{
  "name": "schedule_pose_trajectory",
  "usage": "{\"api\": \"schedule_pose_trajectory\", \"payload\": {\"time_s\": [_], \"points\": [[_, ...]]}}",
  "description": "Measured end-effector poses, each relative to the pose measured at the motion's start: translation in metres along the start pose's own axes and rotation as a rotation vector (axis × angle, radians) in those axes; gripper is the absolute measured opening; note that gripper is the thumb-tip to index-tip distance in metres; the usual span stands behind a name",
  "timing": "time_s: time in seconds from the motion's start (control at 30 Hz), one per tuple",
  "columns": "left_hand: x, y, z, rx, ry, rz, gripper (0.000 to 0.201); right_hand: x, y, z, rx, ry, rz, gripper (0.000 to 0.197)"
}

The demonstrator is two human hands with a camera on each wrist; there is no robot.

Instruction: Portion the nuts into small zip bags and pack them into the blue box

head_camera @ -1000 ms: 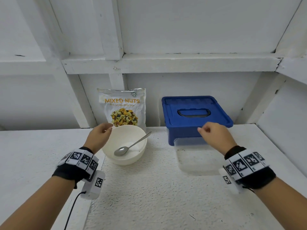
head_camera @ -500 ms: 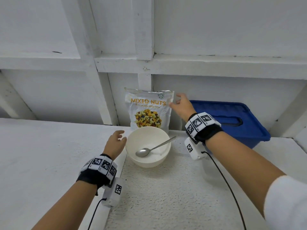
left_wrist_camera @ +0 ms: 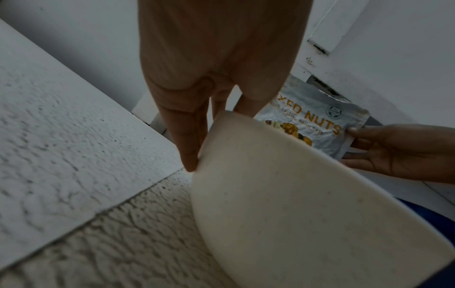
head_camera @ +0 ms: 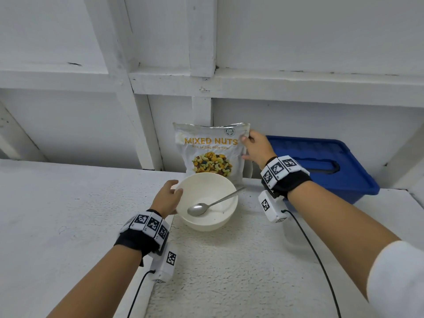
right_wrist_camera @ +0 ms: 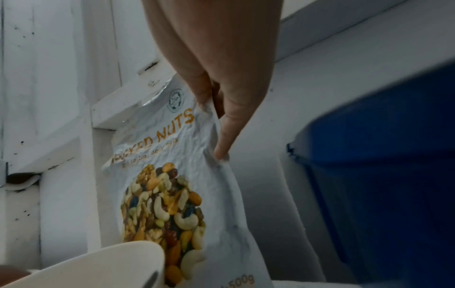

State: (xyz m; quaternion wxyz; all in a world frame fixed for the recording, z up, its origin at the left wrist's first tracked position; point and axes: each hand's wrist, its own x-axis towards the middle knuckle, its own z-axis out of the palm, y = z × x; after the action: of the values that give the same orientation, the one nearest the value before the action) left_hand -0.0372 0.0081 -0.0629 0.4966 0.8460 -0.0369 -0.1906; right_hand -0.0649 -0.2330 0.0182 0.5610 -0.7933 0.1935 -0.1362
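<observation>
Spoon in bowl — nut bag behind, box right.

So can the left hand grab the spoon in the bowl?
Probably yes. The left hand already touches the bowl rim, and the spoon lies uncovered inside, with nothing over it.

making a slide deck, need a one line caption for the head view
Right hand grips the mixed nuts bag edge while left hand steadies the white bowl holding a spoon.
</observation>
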Motion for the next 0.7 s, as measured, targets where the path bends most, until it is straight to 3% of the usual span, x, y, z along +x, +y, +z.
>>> {"api": "schedule_pose_trajectory", "payload": {"time_s": [0.3,0.7], "points": [[-0.009,0.005,0.014,-0.015,-0.039,0.028,0.039,-0.003,0.014,-0.050,0.104,0.004,0.048,0.023],[-0.022,0.013,0.045,-0.084,-0.110,0.033,0.029,0.001,0.022,-0.053,0.044,0.013,0.101,0.023]]}}
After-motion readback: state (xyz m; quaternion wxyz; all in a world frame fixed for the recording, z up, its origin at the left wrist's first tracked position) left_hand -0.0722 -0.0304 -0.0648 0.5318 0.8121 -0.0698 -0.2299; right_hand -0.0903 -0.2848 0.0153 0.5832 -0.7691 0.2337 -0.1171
